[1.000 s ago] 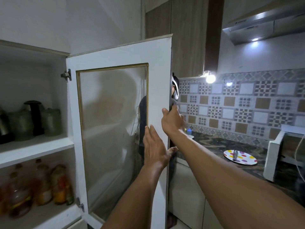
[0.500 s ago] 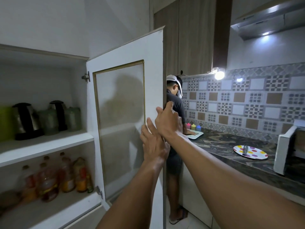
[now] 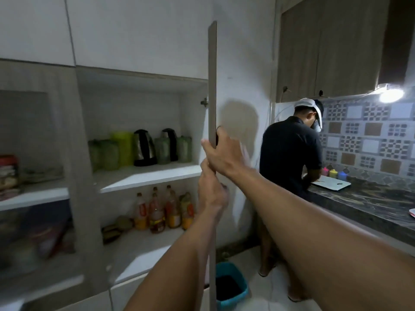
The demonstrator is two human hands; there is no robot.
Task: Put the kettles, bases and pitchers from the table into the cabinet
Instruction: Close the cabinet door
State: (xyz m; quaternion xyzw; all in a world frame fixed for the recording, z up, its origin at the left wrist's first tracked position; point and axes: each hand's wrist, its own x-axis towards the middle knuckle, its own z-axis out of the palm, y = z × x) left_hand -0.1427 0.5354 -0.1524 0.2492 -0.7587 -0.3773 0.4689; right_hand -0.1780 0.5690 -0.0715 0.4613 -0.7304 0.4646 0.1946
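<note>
The cabinet door [image 3: 212,86] stands edge-on to me, wide open. My right hand [image 3: 221,153] grips its edge at mid height, fingers wrapped round it. My left hand [image 3: 211,194] holds the same edge just below. On the upper shelf [image 3: 146,176] stand two steel-and-black kettles [image 3: 143,148] [image 3: 169,142] among several green pitchers [image 3: 122,148], all upright at the back.
Oil bottles [image 3: 157,212] crowd the lower shelf. A closed glass door [image 3: 33,176] is at the left. A person in a black shirt [image 3: 289,153] works at the dark counter [image 3: 363,203] on the right. A blue bin [image 3: 231,286] sits on the floor behind the door.
The door has swung from facing me to edge-on, both hands staying on its edge. My view has turned left, so the shelves and the person at the counter show fully.
</note>
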